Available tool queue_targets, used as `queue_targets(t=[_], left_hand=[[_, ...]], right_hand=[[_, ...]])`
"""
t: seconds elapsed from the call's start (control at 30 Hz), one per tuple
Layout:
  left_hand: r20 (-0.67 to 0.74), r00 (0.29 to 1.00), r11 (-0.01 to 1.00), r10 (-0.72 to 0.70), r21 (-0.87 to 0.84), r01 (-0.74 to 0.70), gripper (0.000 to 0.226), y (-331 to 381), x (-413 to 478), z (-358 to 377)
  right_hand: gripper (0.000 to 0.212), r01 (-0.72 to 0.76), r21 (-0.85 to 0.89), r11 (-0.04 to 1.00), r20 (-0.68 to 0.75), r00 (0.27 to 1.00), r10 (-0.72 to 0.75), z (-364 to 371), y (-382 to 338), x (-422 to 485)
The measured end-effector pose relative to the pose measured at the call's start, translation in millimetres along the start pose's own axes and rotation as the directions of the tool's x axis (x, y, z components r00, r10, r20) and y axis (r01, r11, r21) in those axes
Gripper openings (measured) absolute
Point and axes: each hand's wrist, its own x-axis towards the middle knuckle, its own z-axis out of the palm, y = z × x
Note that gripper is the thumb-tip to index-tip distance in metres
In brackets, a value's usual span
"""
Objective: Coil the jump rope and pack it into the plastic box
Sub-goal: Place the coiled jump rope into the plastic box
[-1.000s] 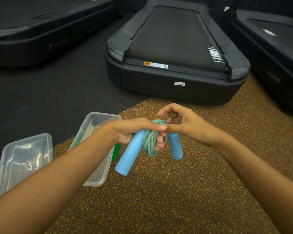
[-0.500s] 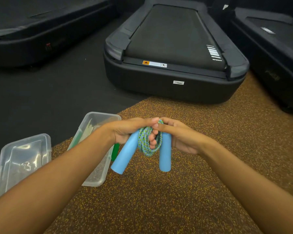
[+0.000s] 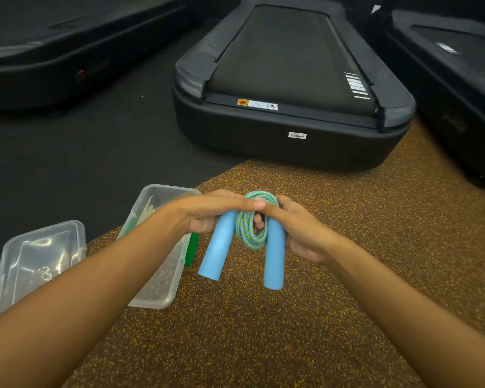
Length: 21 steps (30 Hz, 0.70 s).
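The jump rope [image 3: 252,231] is a blue-green braided cord wound into a small coil, with two light blue foam handles hanging down. My left hand [image 3: 207,217] grips the top of the left handle [image 3: 217,247]. My right hand [image 3: 300,233] grips the top of the right handle [image 3: 275,256], a fingertip poking through the coil. Both hands hold the rope above the speckled floor. The clear plastic box [image 3: 163,278] stands open on the floor to the left, partly behind my left forearm, with a green object at its right side.
A clear plastic lid [image 3: 39,261] lies on the floor left of the box. A black treadmill [image 3: 289,88] stands straight ahead, with others at left [image 3: 67,51] and right [image 3: 459,79]. Brown speckled rubber flooring [image 3: 263,345] spreads below my hands.
My right hand has brought its handle down beside the coil, and both handles now hang nearly parallel. The coil sits higher between my fingers.
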Motion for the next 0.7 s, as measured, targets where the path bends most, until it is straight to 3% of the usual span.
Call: queue_targets(t=[0.23,0.4,0.5,0.57,0.67,0.7], left_hand=[[-0.120,0.990,0.988,-0.072,0.128,0.087,0.051,0,-1,-6],[-0.152,0.986,0.985,-0.066,0.145,0.088,0.031,-1,-2,-7],[-0.202,0.978,0.980,-0.056,0.179,0.093,0.003,5,-7,-14],[-0.229,0.973,0.979,-0.035,0.190,0.080,0.014,9,-13,-24],[-0.265,0.964,0.969,-0.019,0.232,0.083,0.003,10,-27,-39],[-0.280,0.960,0.968,-0.008,0.237,0.077,0.011,10,-33,-46]], right_hand=[[0.036,-0.003,-0.090,0.996,-0.082,0.997,-0.004,-2,-2,2],[0.035,0.022,-0.119,0.993,-0.133,0.990,-0.038,5,3,5],[0.038,0.038,-0.108,0.993,-0.142,0.988,-0.054,10,3,10],[0.042,0.045,-0.145,0.988,-0.139,0.988,-0.065,18,3,15],[0.040,0.063,-0.183,0.981,-0.144,0.985,-0.090,36,5,28],[0.039,0.060,-0.183,0.981,-0.146,0.985,-0.088,43,6,34]])
